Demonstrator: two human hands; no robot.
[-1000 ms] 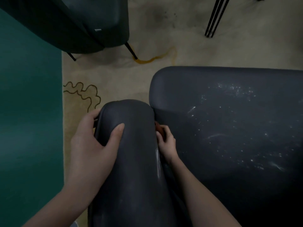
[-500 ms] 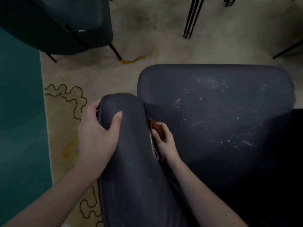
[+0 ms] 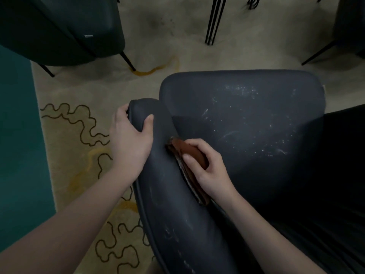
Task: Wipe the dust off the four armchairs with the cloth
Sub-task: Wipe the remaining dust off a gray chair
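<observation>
A dark grey armchair (image 3: pixel 246 119) fills the middle and right of the view, its seat speckled with white dust. My left hand (image 3: pixel 129 143) grips the front end of its left armrest (image 3: pixel 177 214), thumb on top. My right hand (image 3: pixel 209 171) holds a folded rust-brown cloth (image 3: pixel 187 153) pressed into the gap between that armrest and the seat. White streaks show along the armrest's top and inner edge. A second dark armchair (image 3: pixel 59 26) stands at the upper left.
The chairs stand on a beige rug (image 3: pixel 79 155) with dark squiggle lines and yellow marks. A teal floor strip (image 3: pixel 17 135) runs along the left. Thin black metal legs (image 3: pixel 212 20) rise at the top middle, and another dark chair part (image 3: pixel 351 26) shows at the top right.
My right hand has slid back along the seam toward me, and more of the brown cloth shows. My left hand keeps its grip on the armrest's end. The view has shifted.
</observation>
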